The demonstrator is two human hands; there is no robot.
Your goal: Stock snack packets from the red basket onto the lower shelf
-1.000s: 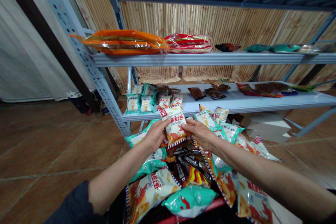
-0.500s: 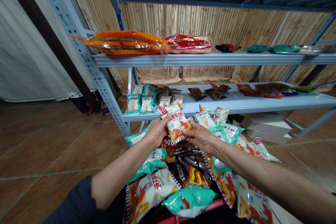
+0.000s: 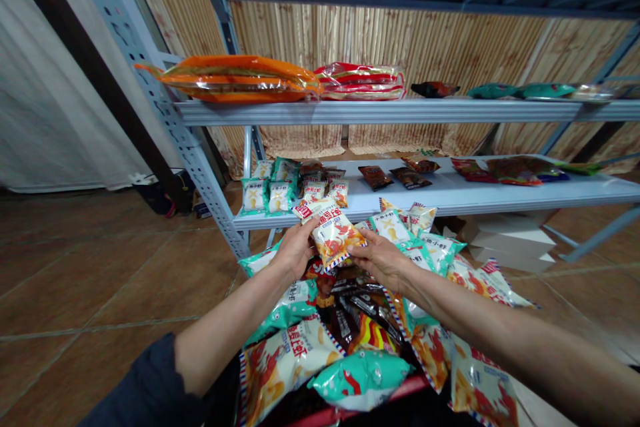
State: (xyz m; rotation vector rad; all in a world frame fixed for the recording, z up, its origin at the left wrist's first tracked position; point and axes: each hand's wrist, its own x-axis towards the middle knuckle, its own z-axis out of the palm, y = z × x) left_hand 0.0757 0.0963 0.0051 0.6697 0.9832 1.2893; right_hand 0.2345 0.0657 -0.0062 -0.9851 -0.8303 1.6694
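Note:
Between my two hands is a white and orange snack bag [image 3: 334, 232] with red lettering, tilted and held above a heap of other bags. The fingers of my left hand [image 3: 299, 248] pinch its left edge. My right hand [image 3: 377, 259] grips its lower right corner. Below lie a teal snack bag [image 3: 361, 377], a larger white and orange bag [image 3: 287, 367] and several dark brown packets [image 3: 350, 313]. Just beyond the held bag, small teal and white bags [image 3: 281, 196] stand in rows on the lower shelf [image 3: 470, 199], beside white and red ones [image 3: 314, 191].
On the upper shelf [image 3: 350, 113] lie an orange package [image 3: 240, 79] and a red striped package [image 3: 363, 82]. Brown packets [image 3: 375, 177] and red bags [image 3: 513, 171] lie farther right on the lower shelf. A perforated metal post [image 3: 173, 127] rises at left. White boxes [image 3: 510, 240] sit underneath.
The held bag has tilted further and shifted slightly left and up. Both hands keep hold of it; the heap and the shelf goods look the same.

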